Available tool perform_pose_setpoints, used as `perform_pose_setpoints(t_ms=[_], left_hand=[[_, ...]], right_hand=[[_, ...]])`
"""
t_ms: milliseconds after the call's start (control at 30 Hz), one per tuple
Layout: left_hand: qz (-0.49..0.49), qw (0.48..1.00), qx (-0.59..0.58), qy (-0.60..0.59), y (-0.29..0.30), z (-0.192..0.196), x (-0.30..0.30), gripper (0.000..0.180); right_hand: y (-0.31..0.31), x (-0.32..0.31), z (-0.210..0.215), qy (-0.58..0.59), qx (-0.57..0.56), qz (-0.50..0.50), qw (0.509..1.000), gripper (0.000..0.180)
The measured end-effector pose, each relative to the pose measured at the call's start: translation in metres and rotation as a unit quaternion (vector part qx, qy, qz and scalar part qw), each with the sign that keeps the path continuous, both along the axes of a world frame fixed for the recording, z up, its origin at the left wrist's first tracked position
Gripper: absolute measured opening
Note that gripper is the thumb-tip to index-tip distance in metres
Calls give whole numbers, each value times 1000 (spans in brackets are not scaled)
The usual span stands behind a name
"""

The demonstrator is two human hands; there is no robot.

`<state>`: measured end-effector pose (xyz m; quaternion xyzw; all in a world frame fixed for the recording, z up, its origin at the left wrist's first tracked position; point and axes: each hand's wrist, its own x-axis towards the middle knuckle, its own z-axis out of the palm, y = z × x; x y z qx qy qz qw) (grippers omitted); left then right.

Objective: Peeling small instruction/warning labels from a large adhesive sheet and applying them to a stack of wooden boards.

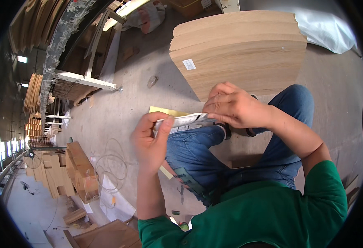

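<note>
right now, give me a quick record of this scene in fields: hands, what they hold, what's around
left hand: pinching the left end of a sheet of white labels, thumb on top
right hand: gripping the right end of the same sheet
under the sheet: yellow paper showing behind it
ahead: stack of wood panels on the concrete floor, small white sticker on its face
left side: smaller wood pieces, loose white cable
person: seated, blue jeans, green shirt
</note>
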<state>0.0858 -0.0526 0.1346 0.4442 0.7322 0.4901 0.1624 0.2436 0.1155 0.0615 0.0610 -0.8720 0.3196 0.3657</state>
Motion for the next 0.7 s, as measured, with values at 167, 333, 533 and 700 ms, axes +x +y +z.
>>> perform_pose_setpoints(t_ms=[167, 333, 533, 700], left_hand=[[0, 997, 43, -65, -2, 7, -13, 11], [10, 995, 36, -92, 1, 0, -9, 10], [25, 992, 62, -105, 0, -10, -6, 11], [31, 992, 66, -105, -2, -12, 4, 12]], right_hand=[[14, 13, -19, -160, -303, 113, 933, 23], [18, 15, -17, -138, -389, 111, 904, 25], [33, 17, -14, -274, -430, 129, 851, 23], [11, 11, 1, -209, -196, -29, 958, 14]])
